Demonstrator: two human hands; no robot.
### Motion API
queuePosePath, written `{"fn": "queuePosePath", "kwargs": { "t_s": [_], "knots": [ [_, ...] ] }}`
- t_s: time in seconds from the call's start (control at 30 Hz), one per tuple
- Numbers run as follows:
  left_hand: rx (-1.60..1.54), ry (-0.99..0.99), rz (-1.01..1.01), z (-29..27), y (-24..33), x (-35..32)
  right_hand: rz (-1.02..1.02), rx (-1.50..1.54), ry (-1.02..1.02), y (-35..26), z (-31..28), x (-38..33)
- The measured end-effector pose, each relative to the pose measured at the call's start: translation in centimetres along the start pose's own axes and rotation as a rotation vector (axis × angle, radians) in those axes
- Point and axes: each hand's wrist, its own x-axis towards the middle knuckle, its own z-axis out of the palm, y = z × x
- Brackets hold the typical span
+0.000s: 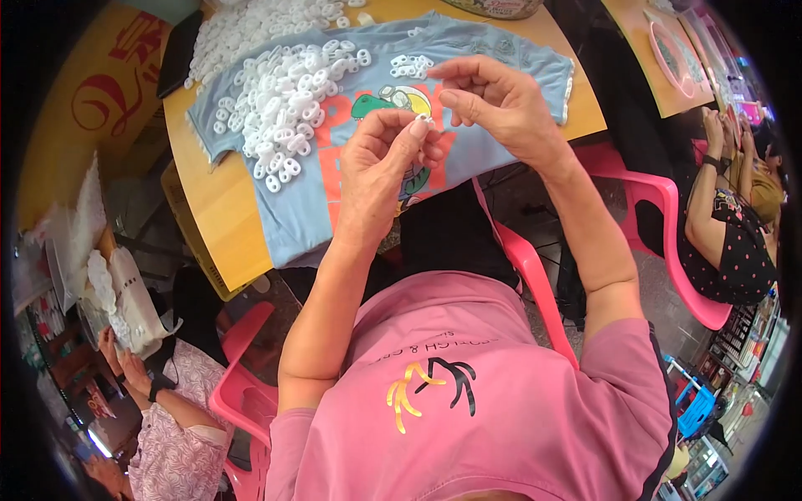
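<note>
My left hand (376, 167) is closed, with thumb and index finger pinching a small white plastic piece (424, 119) over the shirt. To its right, my right hand (505, 108) is raised with thumb and index finger apart, and I see nothing between them. Just beyond the right fingertips lies a small cluster of white two-holed pieces (409, 67). A big heap of similar oval white pieces (280, 104) spreads to the left of my hands. Under them is a light blue T-shirt (292, 221) with an orange and green cartoon print, laid over the table.
The wooden table (221, 234) has more white pieces (251, 33) at its far side and a round tin (493, 7) at its far edge. Pink chairs (668, 217) stand around. At the lower left a person (180, 409) handles white items; others sit at the right.
</note>
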Motion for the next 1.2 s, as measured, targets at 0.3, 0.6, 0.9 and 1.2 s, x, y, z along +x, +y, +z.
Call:
{"fn": "queuePosePath", "kwargs": {
  "t_s": [0.3,0.6,0.9,1.2],
  "knots": [
    [0.486,-0.157,0.231,0.1,-1.3,-1.3,-0.238,-0.603,0.118,0.7,-0.4,1.1],
    [0.528,-0.128,0.352,0.1,-1.2,-2.3,-0.401,-0.887,-0.180,0.2,1.7,2.9],
    [0.719,-0.173,0.542,-0.9,-0.9,-4.1,-0.379,-0.980,-0.172,0.9,1.7,3.1],
    [0.427,-0.140,0.173,-1.8,-0.7,-4.8,-0.154,-1.037,-0.148,0.2,3.2,4.7]
  ]
}}
